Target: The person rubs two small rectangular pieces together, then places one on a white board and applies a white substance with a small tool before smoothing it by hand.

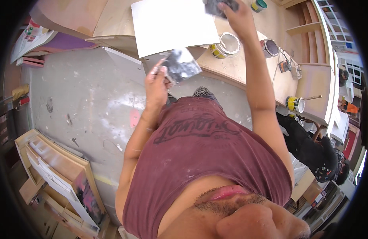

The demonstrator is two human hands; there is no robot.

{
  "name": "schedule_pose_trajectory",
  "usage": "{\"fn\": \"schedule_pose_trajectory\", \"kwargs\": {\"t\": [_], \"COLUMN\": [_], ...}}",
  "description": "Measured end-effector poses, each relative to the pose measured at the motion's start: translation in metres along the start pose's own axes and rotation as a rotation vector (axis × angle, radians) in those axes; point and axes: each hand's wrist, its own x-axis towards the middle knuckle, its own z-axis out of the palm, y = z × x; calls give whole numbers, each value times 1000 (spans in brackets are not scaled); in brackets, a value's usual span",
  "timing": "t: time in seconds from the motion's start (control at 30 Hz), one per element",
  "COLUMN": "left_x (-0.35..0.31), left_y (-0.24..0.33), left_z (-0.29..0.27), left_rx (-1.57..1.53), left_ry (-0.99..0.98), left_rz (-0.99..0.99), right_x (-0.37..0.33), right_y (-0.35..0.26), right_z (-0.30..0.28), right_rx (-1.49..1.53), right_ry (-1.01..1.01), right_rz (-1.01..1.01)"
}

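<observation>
A thin, squarish dark grey sheet (pixel 183 67) with pale patches is held by one edge in my left hand (pixel 156 84), its fingers closed on it. It is at the near edge of a large white panel (pixel 174 26), over which its far corner seems to reach. My right hand (pixel 241 20), beyond the panel's far right side, grips a smaller dark grey piece (pixel 220 8), cut off by the top of the view. Blur hides whether these are sandpaper or flat scrapers. The white panel rests on the plywood worktop (pixel 214 65).
Near my right forearm stand an open yellow-labelled bucket (pixel 227 44), a grey-filled can (pixel 269 47) and an orange-and-grey power tool (pixel 285 65). Another bucket (pixel 295 104) holds a stick. A green-lidded can (pixel 258 5) is farther off. A person in black (pixel 311 147) is at right; wooden panels (pixel 60 175) lean at left.
</observation>
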Motion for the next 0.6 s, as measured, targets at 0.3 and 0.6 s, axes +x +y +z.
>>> {"fn": "schedule_pose_trajectory", "kwargs": {"t": [0.3, 0.6], "left_x": [-1, -2], "left_y": [30, 14], "left_z": [-50, -69], "left_rx": [-263, -332], "left_ry": [237, 251], "left_rz": [206, 226], "right_x": [155, 125], "right_y": [94, 92], "right_z": [75, 79], "right_rx": [-662, -830], "right_ry": [-725, -682], "right_rz": [-30, -199]}}
